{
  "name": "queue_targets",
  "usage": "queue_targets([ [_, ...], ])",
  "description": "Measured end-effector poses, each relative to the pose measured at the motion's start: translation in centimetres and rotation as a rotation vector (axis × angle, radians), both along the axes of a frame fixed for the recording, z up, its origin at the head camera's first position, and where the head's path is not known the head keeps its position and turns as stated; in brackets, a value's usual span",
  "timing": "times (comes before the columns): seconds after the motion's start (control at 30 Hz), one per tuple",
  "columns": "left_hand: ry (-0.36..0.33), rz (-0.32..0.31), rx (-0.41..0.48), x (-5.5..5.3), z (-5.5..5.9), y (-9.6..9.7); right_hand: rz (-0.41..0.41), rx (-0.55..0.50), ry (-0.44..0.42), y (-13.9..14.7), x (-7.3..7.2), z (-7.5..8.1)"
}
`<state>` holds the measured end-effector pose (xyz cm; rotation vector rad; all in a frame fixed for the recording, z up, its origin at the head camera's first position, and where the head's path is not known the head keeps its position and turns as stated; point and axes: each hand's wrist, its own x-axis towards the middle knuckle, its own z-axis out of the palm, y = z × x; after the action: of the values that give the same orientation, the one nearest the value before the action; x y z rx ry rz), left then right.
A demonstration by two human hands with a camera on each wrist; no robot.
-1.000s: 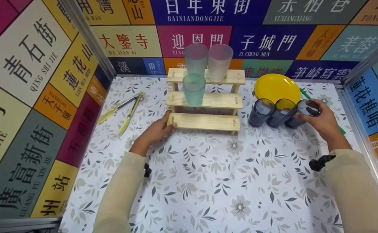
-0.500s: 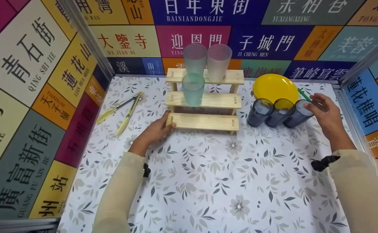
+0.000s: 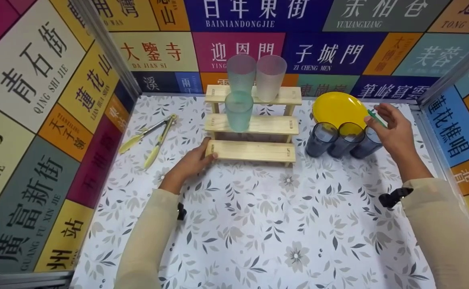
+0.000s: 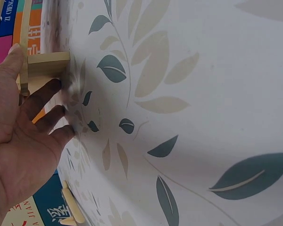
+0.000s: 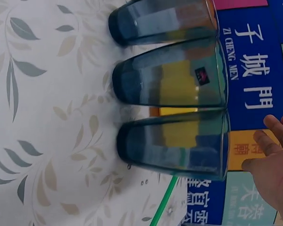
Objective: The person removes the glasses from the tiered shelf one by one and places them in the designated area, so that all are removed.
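Nearest you spreads the leafy bench (image 3: 258,224). Your left grip (image 3: 192,162) is narrow: thumb and fingers hold the left end of the lowest step on the one wooden rack (image 3: 272,123), so the rack extends rightward from that grip. Off left, one pair of tongs (image 3: 160,141) lies spread; your left wrist view catches only part of it, but shows your palm, which the head view hides. Your right grip (image 3: 397,130) is wide and holds nothing, near the right-hand one of three dark cups (image 3: 341,146) standing in a row. From the head it covers part of that cup; the right wrist view shows the two apart, plus a label (image 5: 203,75) on the middle cup. One green stick (image 5: 165,200) appears between your thumb and fingers from above, yet well apart from them at the wrist. Three frosted cups show whole only from the head: one (image 3: 238,116) on the middle step, two (image 3: 272,80) on the top. One yellow plate (image 3: 339,106) sits just behind the dark cups, before the wall (image 3: 234,44) of signs.
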<state>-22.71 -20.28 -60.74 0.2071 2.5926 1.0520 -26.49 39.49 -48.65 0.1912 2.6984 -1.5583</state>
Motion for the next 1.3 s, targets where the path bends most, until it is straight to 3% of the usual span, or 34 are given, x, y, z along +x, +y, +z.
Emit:
queue_targets([
  [0.3,-0.007,0.0,0.003,-0.1,-0.2,-0.1,0.086,0.072,0.093,-4.8,0.0,0.9],
  [0.63,0.01,-0.004,0.014,0.0,0.0,-0.1,0.222,0.029,0.152,-11.3,0.0,1.4],
  [0.93,0.009,-0.002,0.028,0.3,-0.1,-0.1,0.342,0.036,0.2,-15.6,-0.1,0.8],
  [1.3,0.014,-0.004,0.027,0.2,-0.1,-0.1,0.428,-0.014,0.242,-20.7,-0.2,0.8],
])
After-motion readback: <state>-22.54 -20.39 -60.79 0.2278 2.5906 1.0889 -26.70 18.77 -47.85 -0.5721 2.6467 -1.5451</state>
